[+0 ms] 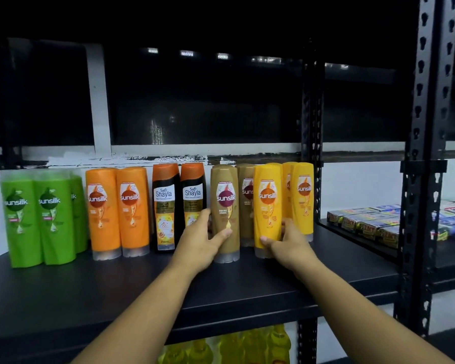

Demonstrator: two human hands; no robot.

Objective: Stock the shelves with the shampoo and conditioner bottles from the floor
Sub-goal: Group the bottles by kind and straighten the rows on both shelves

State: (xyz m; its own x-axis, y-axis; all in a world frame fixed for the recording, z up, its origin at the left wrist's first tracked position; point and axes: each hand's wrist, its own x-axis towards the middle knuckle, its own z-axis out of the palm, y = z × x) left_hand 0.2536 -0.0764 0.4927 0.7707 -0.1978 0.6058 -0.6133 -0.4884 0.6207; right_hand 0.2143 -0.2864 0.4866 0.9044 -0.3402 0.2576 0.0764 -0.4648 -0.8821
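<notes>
A row of upright bottles stands on the black shelf (90, 292). From the left: green sunsilk bottles (37, 219), two orange sunsilk bottles (117, 211), two black Safi Shayla bottles (166, 206), brown sunsilk bottles and yellow sunsilk bottles. My left hand (201, 241) grips the front brown bottle (225, 203) low on its left side, thumb across its front. My right hand (286, 239) holds the front yellow bottle (268, 200) near its base. More brown and yellow bottles stand behind these two.
A black perforated upright (423, 179) bounds the shelf on the right. Beyond it, boxed soap packs (365, 224) lie on the neighbouring shelf. Yellow bottles (247, 348) fill the shelf below. The front strip of the black shelf is bare.
</notes>
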